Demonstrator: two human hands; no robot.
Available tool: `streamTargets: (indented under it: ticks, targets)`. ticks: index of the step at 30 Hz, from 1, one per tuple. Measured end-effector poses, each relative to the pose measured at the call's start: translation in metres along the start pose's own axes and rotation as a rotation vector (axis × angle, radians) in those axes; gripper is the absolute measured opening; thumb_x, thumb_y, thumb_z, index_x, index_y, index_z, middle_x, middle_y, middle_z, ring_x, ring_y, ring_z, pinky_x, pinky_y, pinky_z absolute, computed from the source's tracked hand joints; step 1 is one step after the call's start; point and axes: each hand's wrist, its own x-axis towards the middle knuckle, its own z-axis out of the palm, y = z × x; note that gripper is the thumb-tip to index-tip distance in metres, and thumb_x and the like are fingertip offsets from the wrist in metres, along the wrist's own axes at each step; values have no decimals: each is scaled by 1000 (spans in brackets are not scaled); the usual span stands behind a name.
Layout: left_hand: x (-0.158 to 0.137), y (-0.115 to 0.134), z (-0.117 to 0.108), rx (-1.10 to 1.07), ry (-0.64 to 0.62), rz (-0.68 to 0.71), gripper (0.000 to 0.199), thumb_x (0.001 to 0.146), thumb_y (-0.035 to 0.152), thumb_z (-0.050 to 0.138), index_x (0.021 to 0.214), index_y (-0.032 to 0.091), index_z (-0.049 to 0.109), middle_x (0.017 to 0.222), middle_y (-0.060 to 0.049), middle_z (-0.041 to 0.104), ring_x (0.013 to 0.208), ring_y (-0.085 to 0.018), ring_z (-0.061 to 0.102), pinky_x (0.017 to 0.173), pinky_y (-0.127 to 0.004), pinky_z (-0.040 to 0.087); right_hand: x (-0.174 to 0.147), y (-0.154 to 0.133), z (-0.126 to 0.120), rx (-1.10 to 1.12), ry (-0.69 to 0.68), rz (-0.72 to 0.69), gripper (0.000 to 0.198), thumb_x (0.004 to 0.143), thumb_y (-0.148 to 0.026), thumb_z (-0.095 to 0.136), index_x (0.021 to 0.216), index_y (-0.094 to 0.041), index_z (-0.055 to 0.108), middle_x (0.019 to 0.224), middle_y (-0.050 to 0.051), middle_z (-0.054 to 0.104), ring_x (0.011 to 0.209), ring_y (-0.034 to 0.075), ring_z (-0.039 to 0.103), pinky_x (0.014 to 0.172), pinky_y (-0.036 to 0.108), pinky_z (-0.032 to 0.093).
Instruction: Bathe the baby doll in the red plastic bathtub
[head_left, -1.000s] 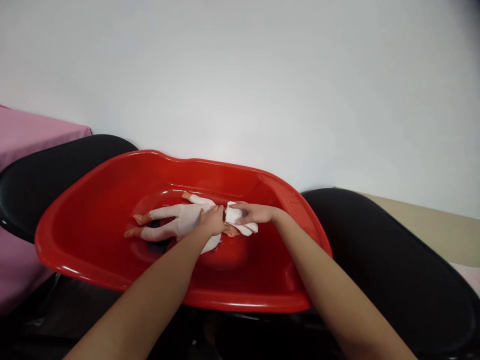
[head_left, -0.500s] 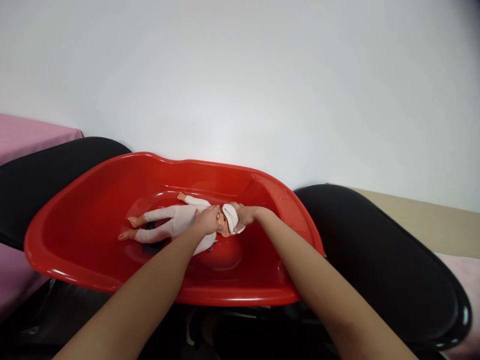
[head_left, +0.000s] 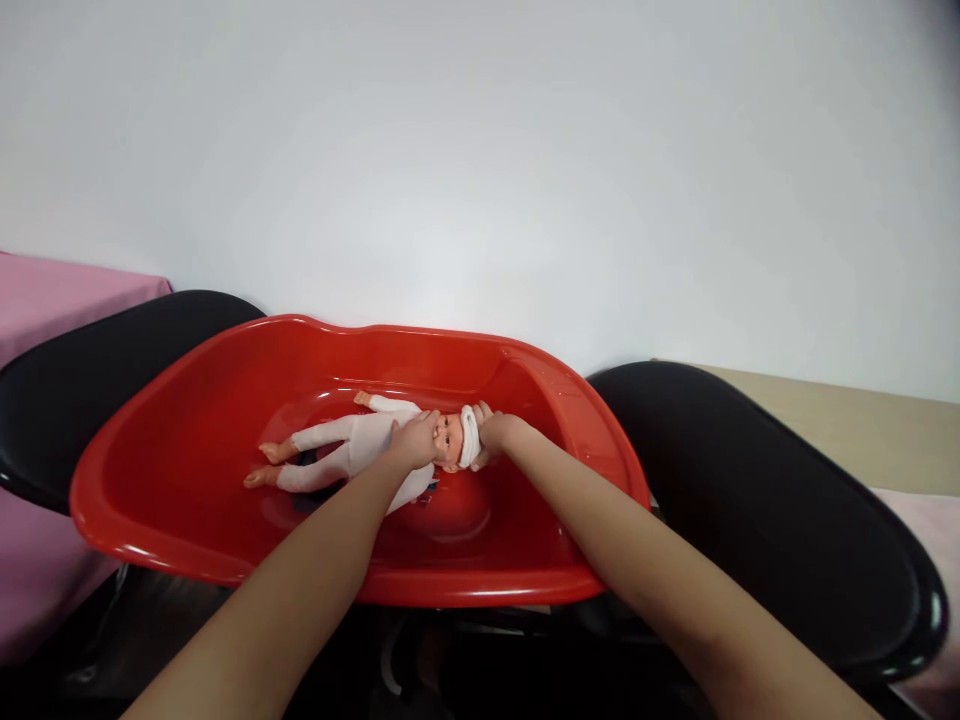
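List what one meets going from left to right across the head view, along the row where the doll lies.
pink cloth → left black seat → red tub → doll → left hand → white cloth → right hand → right black seat

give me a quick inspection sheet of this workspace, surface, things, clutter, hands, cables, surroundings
surface: red tub resting across two black chairs, one at left, one at right
job's things: doll in a white suit lying on its back in the tub, feet toward the left; small white cloth wrapped at the top of its head
clutter: nothing seen
hands: left hand on the doll's chest and chin; right hand gripping the cloth at the doll's head
cables: nothing seen
surroundings: plain white wall behind; pink cloth at far left; beige surface at right
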Motion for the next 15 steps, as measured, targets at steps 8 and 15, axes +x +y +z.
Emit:
streamTargets:
  ticks: [8, 15]
  targets:
    - [-6, -6, -6, -68, 68, 38, 80, 74, 26, 95, 145, 23, 59, 164, -15, 60, 153, -40, 51, 133, -67, 24, -25, -52, 2, -231, 165, -188, 128, 72, -30, 99, 176, -18, 26, 183, 30, 19, 158, 55, 42, 122, 61, 51]
    - [0, -10, -1, -122, 106, 31, 69, 75, 24, 92, 138, 23, 63, 158, -15, 65, 145, -41, 56, 132, -70, 24, -8, -47, -9, -36, 141, -235, 106, 65, -33, 105, 154, -9, 52, 155, 28, 55, 140, 45, 59, 115, 51, 56]
